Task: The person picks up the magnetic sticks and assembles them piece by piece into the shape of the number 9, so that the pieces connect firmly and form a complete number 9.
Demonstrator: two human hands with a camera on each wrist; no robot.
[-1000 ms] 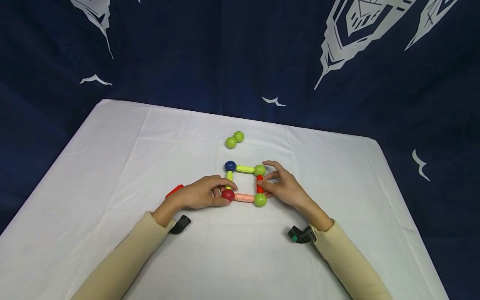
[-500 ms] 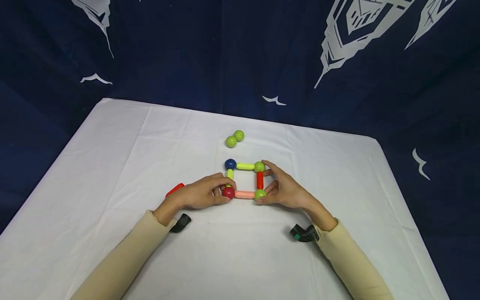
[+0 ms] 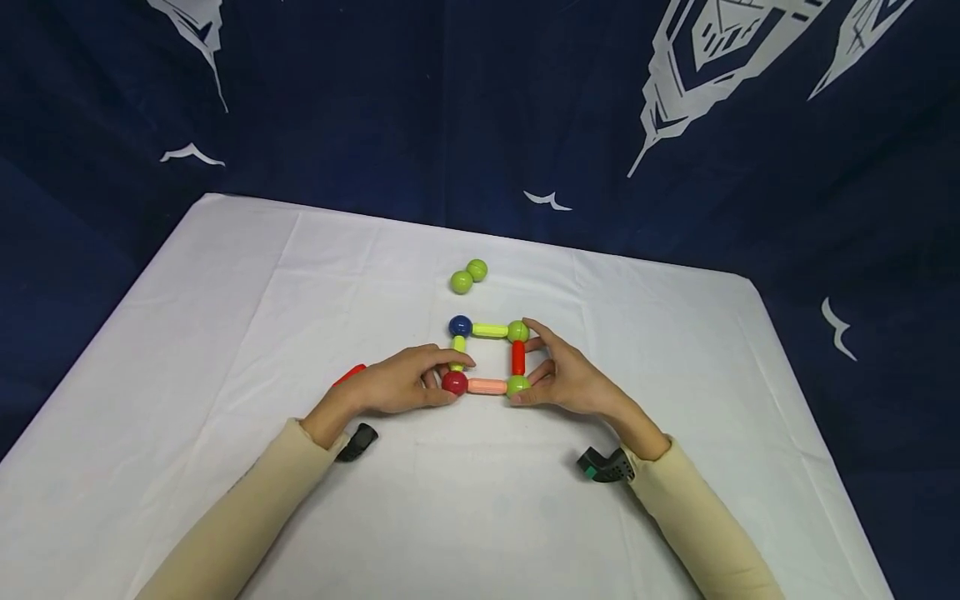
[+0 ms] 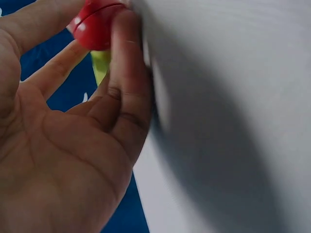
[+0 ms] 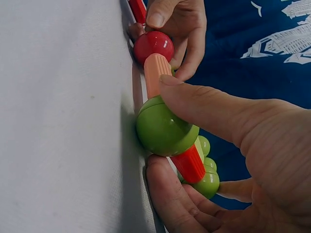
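A four-sided frame of balls and ribbed rods lies on the white table. Its corners are a blue ball [image 3: 461, 326], a red ball [image 3: 454, 383], a far green ball [image 3: 518, 331] and a near green ball [image 5: 165, 127]. Two yellow-green rods, a red rod [image 3: 518, 357] and a pink rod [image 3: 487, 386] join them. My left hand [image 3: 405, 381] holds the red ball between thumb and fingers. My right hand [image 3: 567, 377] grips the right side, thumb on the near green ball, index fingertip at the far one, other fingers beside the red rod.
Two loose green balls [image 3: 461, 282] sit together beyond the frame. A red piece [image 3: 351, 373] lies partly hidden behind my left wrist. The table's far edge meets a dark blue patterned cloth [image 3: 375, 108].
My right thumb has moved from the red rod to the near green ball, while the index finger stays by the far one. My left hand keeps hold of the red ball.
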